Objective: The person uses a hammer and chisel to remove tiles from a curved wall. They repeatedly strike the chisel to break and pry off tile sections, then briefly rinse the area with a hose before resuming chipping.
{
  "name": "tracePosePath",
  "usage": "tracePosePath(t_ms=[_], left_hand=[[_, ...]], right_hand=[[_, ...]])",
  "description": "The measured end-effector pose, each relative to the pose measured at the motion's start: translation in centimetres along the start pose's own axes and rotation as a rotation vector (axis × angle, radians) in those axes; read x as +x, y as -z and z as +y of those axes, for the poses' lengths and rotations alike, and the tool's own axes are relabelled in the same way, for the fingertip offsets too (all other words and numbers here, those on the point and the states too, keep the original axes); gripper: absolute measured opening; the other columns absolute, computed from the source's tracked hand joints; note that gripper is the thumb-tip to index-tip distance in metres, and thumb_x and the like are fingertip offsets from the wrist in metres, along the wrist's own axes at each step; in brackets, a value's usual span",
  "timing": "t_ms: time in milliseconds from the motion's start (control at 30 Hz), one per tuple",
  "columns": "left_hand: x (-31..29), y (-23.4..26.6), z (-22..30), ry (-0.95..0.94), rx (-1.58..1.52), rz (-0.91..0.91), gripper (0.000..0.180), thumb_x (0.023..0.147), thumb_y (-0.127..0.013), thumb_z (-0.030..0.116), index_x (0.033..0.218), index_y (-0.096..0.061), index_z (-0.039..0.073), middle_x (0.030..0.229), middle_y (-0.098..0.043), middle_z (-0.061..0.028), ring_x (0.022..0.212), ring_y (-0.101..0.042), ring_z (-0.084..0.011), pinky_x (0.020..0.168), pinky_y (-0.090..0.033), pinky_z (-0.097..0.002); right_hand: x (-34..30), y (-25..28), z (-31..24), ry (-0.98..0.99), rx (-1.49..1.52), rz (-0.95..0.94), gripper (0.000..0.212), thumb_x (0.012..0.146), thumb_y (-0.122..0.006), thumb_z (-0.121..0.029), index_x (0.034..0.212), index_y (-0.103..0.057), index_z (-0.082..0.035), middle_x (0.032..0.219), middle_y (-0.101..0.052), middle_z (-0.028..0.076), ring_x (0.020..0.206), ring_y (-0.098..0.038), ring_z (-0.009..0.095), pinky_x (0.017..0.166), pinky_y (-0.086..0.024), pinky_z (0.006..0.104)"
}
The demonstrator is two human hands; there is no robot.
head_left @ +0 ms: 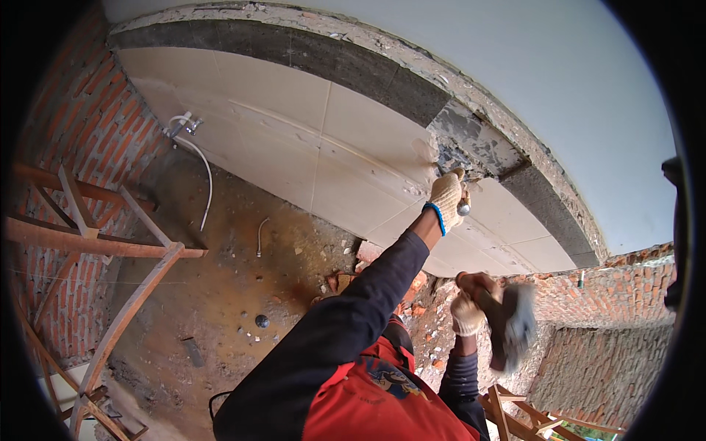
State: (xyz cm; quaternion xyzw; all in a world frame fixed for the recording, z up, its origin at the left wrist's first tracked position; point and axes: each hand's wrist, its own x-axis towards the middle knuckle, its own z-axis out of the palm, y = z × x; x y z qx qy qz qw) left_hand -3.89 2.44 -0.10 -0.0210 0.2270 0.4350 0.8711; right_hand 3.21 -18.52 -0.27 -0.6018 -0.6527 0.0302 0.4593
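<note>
My left hand [446,195], in a knitted cream glove with a blue cuff, is closed round a chisel [464,209]. Its rounded metal end sticks out beside the fingers. The glove is up against the broken edge of the beige wall tiles [287,125], where rough grey mortar [478,143] lies bare. The chisel's tip is hidden. Lower and to the right, my right hand [466,314], gloved as well, grips a hammer with a brown handle [476,285]. The hammer's broad grey head [514,327] is smeared by motion and apart from the chisel.
Dark grey border tiles [331,66] run along the top of the wall. A tap [184,126] with a white hose [209,176] is at left. Wooden framework [132,301] stands by the brick wall [81,95]. Broken bricks [368,252] and rubble lie on the wet floor [220,294].
</note>
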Motion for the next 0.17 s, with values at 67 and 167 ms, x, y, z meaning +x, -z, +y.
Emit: tracePosePath(t_ms=[67,167], left_hand=[[1.4,1.4,-0.6,-0.035,0.051,-0.060,0.013,0.092,-0.041,0.016,0.082,-0.049,0.016,0.056,-0.039,0.0008,0.043,-0.038,-0.0104,0.037,-0.035,-0.0267],[4.9,3.3,-0.6,0.020,-0.011,-0.220,0.020,0.088,-0.052,0.026,0.074,-0.055,0.012,0.059,-0.047,-0.0008,0.049,-0.047,-0.0124,0.046,-0.040,-0.0308]], right_hand=[[0.3,-2.8,1.5,-0.363,0.042,-0.132,0.005,0.071,-0.053,0.000,0.076,-0.055,-0.001,0.062,-0.053,0.003,0.058,-0.051,0.012,0.057,-0.043,0.0263],[-0.4,-1.2,1.6,-0.388,0.073,-0.188,0.009,0.075,-0.056,-0.002,0.082,-0.060,-0.003,0.068,-0.060,0.008,0.066,-0.056,0.012,0.067,-0.046,0.0260]])
